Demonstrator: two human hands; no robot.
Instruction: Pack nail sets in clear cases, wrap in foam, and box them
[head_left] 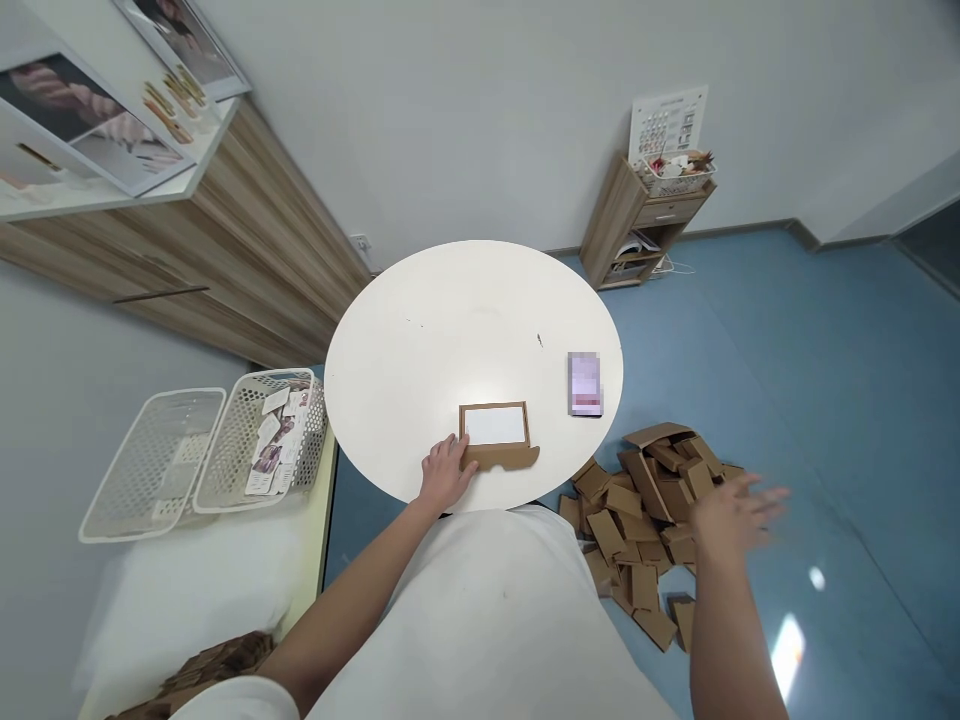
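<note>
A small brown cardboard box (527, 425) lies near the front edge of the round white table (420, 340). Its lid flap is folded out toward me, and a flat white piece (495, 425) fills the inside. My left hand (444, 472) grips the box at its near left corner, thumb by the flap and fingers along the side. Out to the right, away from the table, my right hand (739, 510) is held over the edge of a heap of brown cardboard boxes (637, 530) on the floor. Its fingers are stretched out, slightly blurred, with nothing in them.
A phone-like object with a pixelated purple face (585, 384) lies at the table's right. Two white perforated baskets stand at the left; the nearer basket (217, 475) holds printed cards (277, 440). A wooden cabinet (277, 230) and a small shelf unit (622, 220) stand behind.
</note>
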